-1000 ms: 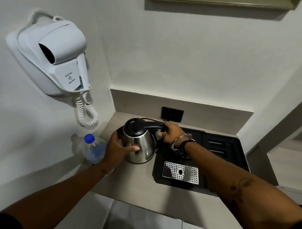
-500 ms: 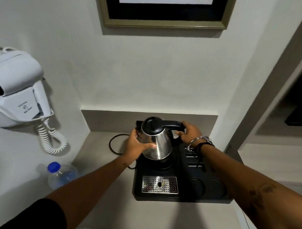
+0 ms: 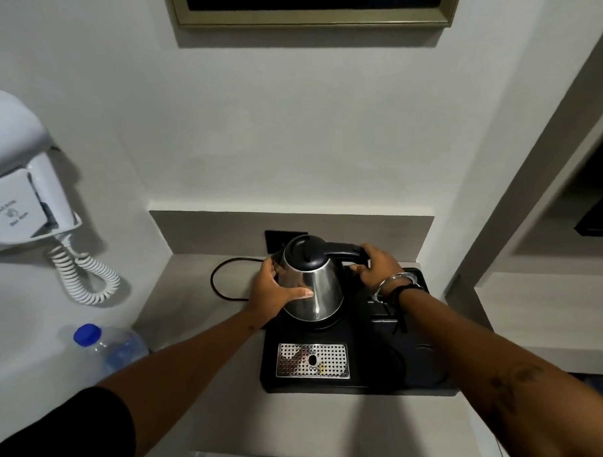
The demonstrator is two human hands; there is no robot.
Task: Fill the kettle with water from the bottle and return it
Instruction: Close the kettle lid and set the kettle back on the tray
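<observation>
Lid shut, the kettle point(image 3: 312, 286) hides its contents from us; our left hand point(image 3: 273, 294) cups its side, our right hand point(image 3: 376, 265) grips its handle.

Steel kettle point(image 3: 312, 289) on black tray point(image 3: 363, 380) — left hand point(image 3: 275, 294) cupping body, right hand point(image 3: 376, 266) gripping handle, bottle point(image 3: 109, 351) far left

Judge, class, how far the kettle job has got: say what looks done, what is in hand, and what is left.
Done, it seems: the bottle stands capped on the counter, put aside. Whether the kettle holds water cannot be seen, as its lid is shut. In hand: the right hand grips the handle and the left hand steadies the kettle on the tray. Left: probably just letting go.
</observation>
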